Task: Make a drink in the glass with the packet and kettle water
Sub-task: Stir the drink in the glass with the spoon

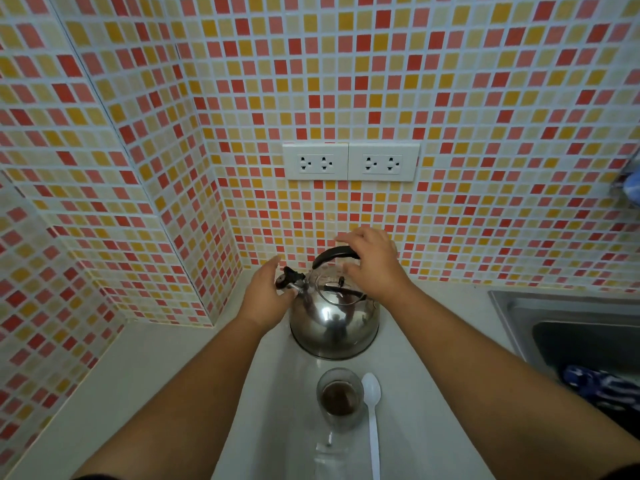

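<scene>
A shiny steel kettle (334,318) with a black arched handle and a black spout cap stands on the white counter (166,368) against the tiled wall. My right hand (372,263) hovers over the right end of the handle, fingers spread and curved, not clearly closed on it. My left hand (268,296) rests against the kettle's left side by the spout cap, fingers open. Nearer to me a clear glass (340,398) holds dark brown powder at its bottom. A white plastic spoon (372,417) lies just right of the glass. No packet is in sight.
A steel sink (568,327) is set into the counter on the right, with a blue and white cloth (599,384) in it. Two white double wall sockets (349,162) sit above the kettle. The tiled wall juts forward on the left.
</scene>
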